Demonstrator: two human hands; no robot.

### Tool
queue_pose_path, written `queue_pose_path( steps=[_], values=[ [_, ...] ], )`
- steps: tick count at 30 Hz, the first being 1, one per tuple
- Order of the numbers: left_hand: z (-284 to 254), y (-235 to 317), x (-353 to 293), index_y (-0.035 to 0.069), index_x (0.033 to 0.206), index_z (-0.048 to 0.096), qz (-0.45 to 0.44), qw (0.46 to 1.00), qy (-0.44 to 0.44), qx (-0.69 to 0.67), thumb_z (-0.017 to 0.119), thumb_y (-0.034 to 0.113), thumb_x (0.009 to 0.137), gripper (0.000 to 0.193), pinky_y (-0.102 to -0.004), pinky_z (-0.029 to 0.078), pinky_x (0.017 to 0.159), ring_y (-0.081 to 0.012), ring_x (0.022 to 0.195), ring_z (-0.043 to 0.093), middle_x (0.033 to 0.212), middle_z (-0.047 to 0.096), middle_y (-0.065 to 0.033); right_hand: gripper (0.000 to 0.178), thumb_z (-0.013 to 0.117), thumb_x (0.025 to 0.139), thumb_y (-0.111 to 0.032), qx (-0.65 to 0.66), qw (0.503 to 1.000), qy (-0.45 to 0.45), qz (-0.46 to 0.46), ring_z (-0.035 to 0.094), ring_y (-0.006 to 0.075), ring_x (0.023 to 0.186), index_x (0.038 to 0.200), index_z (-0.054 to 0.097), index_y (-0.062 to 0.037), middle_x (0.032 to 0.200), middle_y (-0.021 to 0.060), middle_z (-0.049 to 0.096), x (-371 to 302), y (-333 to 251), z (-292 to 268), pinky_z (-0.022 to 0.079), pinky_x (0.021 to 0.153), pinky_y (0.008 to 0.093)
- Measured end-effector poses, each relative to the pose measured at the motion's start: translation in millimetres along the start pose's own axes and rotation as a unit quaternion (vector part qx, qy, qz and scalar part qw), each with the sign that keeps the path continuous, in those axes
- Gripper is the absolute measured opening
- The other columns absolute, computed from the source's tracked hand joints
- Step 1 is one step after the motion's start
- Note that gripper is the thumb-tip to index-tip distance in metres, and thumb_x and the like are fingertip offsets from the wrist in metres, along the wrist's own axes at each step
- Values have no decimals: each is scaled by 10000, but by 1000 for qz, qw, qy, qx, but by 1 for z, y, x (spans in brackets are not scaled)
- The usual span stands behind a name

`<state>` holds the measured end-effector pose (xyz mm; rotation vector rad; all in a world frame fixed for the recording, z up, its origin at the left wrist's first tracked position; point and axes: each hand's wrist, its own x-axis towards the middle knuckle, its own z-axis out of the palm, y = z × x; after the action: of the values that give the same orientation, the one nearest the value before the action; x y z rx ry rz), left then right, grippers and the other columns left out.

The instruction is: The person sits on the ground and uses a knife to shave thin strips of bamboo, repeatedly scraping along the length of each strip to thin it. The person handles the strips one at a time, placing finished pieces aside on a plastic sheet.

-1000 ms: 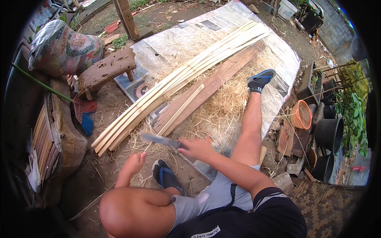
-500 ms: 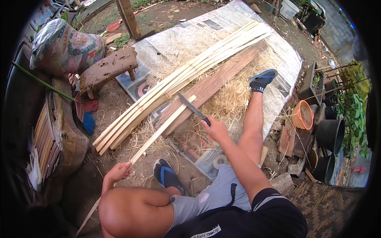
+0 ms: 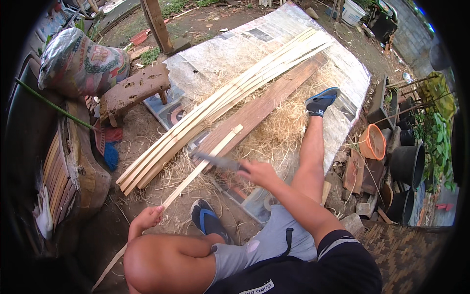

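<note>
My left hand [image 3: 147,217] is closed around a long pale strip of split wood or bamboo [image 3: 186,183], whose lower end passes below the hand beside my bent knee. The strip's far end rests on a brown wooden plank [image 3: 267,103]. My right hand [image 3: 257,173] grips the dark handle of a knife [image 3: 215,160]. Its blade is blurred and lies across the strip, roughly midway between my left hand and the strip's far end; whether it touches is unclear. Left of the plank lies a bundle of similar pale strips [image 3: 215,108].
Curly shavings [image 3: 284,125] cover much of the printed ground sheet [image 3: 352,68]. A low worn bench [image 3: 134,88] and a stuffed sack [image 3: 81,61] stand at the left. An orange bucket [image 3: 372,142] and black pots [image 3: 408,166] line the right. My sandalled feet flank the plank's near part.
My right hand has drawn the knife toward me and a little left, down along the strip. My left hand keeps its hold, shifted only slightly. The blade is now blurred.
</note>
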<state>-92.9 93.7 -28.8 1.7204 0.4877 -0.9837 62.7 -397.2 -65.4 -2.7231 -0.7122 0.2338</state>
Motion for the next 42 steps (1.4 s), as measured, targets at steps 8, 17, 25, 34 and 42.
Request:
queue_pose_path(
  steps=[8, 17, 25, 34, 42],
  values=[
    [43, 20, 41, 32, 924, 624, 185, 940, 175, 225, 578, 448, 1040, 434, -412, 479, 591, -240, 637, 603, 717, 623, -116, 502, 483, 1035, -540, 59, 979, 4, 193, 714, 429, 782, 1297, 550, -118, 858, 218, 724, 4, 15, -1, 559, 706, 535],
    [86, 71, 57, 62, 937, 604, 186, 816, 297, 460, 522, 388, 1048, 354, -554, 524, 681, -443, 773, 677, 812, 695, -207, 476, 434, 1053, -550, 77, 957, 58, 273, 718, 428, 786, 1237, 581, -136, 843, 208, 719, 5, 44, -8, 559, 706, 548],
    [92, 74, 79, 43, 939, 703, 176, 860, 253, 407, 459, 342, 1068, 407, -593, 495, 716, -480, 781, 659, 796, 685, -252, 528, 469, 1021, -604, 88, 992, -89, -13, 722, 413, 777, 1240, 594, -140, 804, 203, 716, -8, -66, -18, 565, 670, 547],
    [100, 77, 52, 65, 1033, 711, 169, 853, 268, 414, 464, 373, 1073, 397, -592, 517, 694, -497, 768, 667, 817, 688, -287, 540, 496, 1007, -612, 60, 998, -28, 18, 723, 392, 776, 1248, 596, -140, 817, 192, 709, -5, -45, -22, 567, 672, 512],
    [94, 63, 40, 68, 975, 718, 128, 872, 260, 396, 459, 392, 1073, 426, -574, 515, 726, -469, 792, 677, 798, 698, -243, 496, 486, 1020, -591, 46, 999, -27, 10, 707, 430, 774, 1224, 587, -150, 806, 198, 704, -8, -14, -28, 561, 680, 511]
  ],
)
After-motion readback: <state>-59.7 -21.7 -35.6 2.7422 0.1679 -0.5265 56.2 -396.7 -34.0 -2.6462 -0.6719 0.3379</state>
